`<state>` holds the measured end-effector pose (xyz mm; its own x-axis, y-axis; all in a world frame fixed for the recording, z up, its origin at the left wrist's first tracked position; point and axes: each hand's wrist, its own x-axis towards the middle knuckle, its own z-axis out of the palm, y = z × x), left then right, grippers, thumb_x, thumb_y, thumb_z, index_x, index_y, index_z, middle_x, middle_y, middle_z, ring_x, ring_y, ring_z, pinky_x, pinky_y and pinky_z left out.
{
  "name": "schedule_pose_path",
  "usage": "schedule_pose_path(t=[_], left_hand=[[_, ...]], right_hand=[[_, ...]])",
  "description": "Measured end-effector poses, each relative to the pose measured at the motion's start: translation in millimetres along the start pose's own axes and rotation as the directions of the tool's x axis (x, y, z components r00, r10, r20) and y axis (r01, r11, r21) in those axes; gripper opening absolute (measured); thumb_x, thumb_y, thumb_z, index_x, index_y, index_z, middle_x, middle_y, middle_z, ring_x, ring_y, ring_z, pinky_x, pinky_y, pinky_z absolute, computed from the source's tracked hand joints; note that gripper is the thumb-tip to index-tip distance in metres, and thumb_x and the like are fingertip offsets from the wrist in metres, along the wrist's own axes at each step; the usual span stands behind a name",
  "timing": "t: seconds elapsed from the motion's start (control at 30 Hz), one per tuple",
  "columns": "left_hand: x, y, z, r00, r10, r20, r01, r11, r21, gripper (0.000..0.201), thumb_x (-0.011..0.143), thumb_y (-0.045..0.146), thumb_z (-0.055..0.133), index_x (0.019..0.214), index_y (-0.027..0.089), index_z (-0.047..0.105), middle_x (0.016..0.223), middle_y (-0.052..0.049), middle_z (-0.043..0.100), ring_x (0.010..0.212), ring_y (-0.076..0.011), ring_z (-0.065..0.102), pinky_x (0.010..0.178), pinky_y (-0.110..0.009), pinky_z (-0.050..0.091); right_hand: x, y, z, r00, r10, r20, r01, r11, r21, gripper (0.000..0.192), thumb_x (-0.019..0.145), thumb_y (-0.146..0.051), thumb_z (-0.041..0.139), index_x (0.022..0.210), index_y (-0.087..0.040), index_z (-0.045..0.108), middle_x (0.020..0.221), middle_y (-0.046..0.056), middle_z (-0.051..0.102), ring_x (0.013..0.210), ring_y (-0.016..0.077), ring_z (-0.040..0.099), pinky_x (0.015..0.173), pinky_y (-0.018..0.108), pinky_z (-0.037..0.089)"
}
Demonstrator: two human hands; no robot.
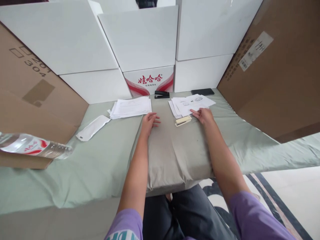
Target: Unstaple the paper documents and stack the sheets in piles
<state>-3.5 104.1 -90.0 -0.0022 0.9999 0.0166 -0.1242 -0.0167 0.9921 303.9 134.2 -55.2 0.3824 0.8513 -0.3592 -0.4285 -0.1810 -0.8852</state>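
Observation:
My left hand (150,124) rests on the cloth just below the left stack of papers (131,107), its fingers apart and nothing in them. At the right stack of papers (178,110), my right hand (204,116) has its fingers closed at the near edge of the top printed sheet of paper (193,102); the thumb's contact is hard to make out. That sheet lies askew over the others. A cream stapler (183,121) lies between my hands, just below the right stack. Farther back, a black stapler (162,94) stands between the two stacks.
White cartons (150,80) wall off the back. Large brown cardboard boxes stand at left (37,90) and right (272,73). A black phone (202,91) lies behind the right papers. A white packet (93,128) and a water bottle (35,145) are at left on the green cloth (105,160).

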Motion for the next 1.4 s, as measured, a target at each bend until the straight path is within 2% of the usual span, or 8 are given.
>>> schedule_pose_path(t=[0.13,0.33,0.47,0.67,0.83,1.03,1.23,1.4], left_hand=[[0.5,0.6,0.3,1.000,-0.006,-0.001,0.006,1.000,0.009,0.031,0.084,0.038,0.064,0.108,0.019,0.060,0.094,-0.006,0.072,0.066,-0.0144,0.071,0.049,-0.022,0.049],[0.3,3.0,0.9,1.000,-0.012,0.009,0.012,1.000,0.000,0.031,0.083,0.040,0.065,0.106,0.019,0.061,0.091,-0.005,0.071,0.064,-0.0143,0.070,0.047,-0.021,0.047],[-1.0,4.4,1.2,1.000,-0.023,0.000,0.023,0.999,0.023,0.031,0.084,0.041,0.063,0.107,0.019,0.061,0.092,-0.006,0.071,0.065,-0.0140,0.070,0.048,-0.021,0.047],[-0.4,3.8,0.0,1.000,-0.018,0.010,0.018,1.000,0.004,0.029,0.085,0.039,0.062,0.106,0.019,0.061,0.089,-0.005,0.071,0.064,-0.0140,0.070,0.048,-0.021,0.047],[0.4,4.7,0.5,1.000,-0.027,0.003,0.027,1.000,-0.003,0.028,0.086,0.039,0.062,0.106,0.019,0.061,0.089,-0.005,0.070,0.064,-0.0139,0.070,0.048,-0.021,0.046],[0.8,4.9,0.2,0.999,-0.033,0.010,0.033,0.999,-0.010,0.028,0.086,0.039,0.061,0.106,0.019,0.061,0.090,-0.005,0.070,0.066,-0.0142,0.070,0.048,-0.021,0.046],[2.5,2.4,-1.2,0.999,-0.044,0.014,0.044,0.999,0.015,0.032,0.086,0.044,0.061,0.107,0.020,0.060,0.092,-0.006,0.070,0.068,-0.0139,0.070,0.050,-0.021,0.048],[1.4,4.6,-0.6,0.999,-0.039,0.014,0.039,0.999,-0.015,0.029,0.085,0.041,0.061,0.105,0.019,0.060,0.089,-0.005,0.070,0.066,-0.0134,0.069,0.049,-0.021,0.047]], right_hand=[[10.3,9.8,11.7,0.998,-0.001,0.065,0.003,1.000,-0.022,0.025,0.081,0.005,0.039,0.084,-0.020,0.040,0.066,-0.007,0.042,0.071,0.0224,0.077,0.051,0.026,0.060],[25.5,13.0,26.1,0.999,-0.032,-0.006,0.030,0.982,-0.188,0.018,0.084,-0.002,0.043,0.089,-0.019,0.042,0.070,-0.004,0.049,0.058,0.0184,0.074,0.037,0.017,0.048],[25.5,7.9,34.0,1.000,-0.016,-0.005,0.015,0.988,-0.155,0.017,0.086,-0.003,0.041,0.092,-0.019,0.043,0.075,-0.001,0.055,0.061,0.0168,0.074,0.039,0.017,0.049],[22.6,-7.3,43.4,0.999,0.036,0.021,-0.036,0.999,-0.007,0.022,0.091,-0.001,0.034,0.103,-0.015,0.046,0.082,0.007,0.066,0.068,0.0153,0.074,0.038,0.013,0.045],[20.8,-5.7,52.4,0.999,0.044,-0.017,-0.046,0.992,-0.113,0.028,0.093,-0.002,0.035,0.116,-0.014,0.044,0.091,0.009,0.065,0.067,0.0160,0.075,0.041,0.016,0.051],[23.5,-0.4,48.9,0.998,0.032,-0.045,-0.044,0.954,-0.298,0.033,0.091,-0.007,0.042,0.124,-0.014,0.044,0.100,0.011,0.066,0.065,0.0158,0.074,0.047,0.021,0.059],[22.3,3.8,38.2,0.999,-0.003,-0.053,-0.017,0.929,-0.370,0.030,0.092,-0.006,0.041,0.121,-0.013,0.044,0.090,0.009,0.067,0.062,0.0154,0.073,0.051,0.022,0.060],[20.9,10.1,37.0,0.997,-0.040,-0.068,0.008,0.910,-0.415,0.028,0.094,-0.007,0.039,0.121,-0.010,0.044,0.082,0.010,0.069,0.054,0.0144,0.070,0.049,0.021,0.056]])
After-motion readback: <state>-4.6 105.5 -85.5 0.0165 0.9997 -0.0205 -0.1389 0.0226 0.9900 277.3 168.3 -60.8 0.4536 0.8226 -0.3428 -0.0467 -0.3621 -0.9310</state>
